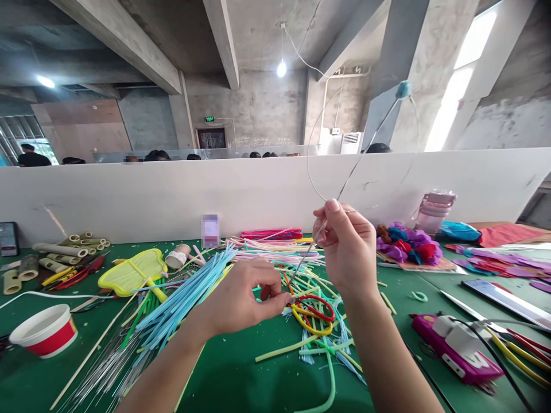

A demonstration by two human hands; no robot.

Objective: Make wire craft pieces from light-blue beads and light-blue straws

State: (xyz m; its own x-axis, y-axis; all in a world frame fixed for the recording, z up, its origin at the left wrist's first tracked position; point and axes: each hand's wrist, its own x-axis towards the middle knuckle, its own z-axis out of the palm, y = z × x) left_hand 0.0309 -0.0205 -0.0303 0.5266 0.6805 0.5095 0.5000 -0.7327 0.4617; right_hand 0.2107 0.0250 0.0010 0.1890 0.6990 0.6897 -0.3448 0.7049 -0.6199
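Note:
My right hand is raised in front of the white partition, thumb and fingers pinched on a thin silvery wire. Above that grip the wire bends into a wide thin loop, and a small teal tuft sits at its top. The wire's lower part slants down to my left hand, whose thumb and forefinger close on its end. Just right of those fingertips, scissors with red and yellow handles lie on a heap of green and yellow strips. A bundle of light blue strips lies to the left.
Around me on the green table are a paper cup, metal wires, a yellow net-like piece, bamboo pieces, a purple power strip, a phone, coloured petals and a pink bottle. The partition stands behind.

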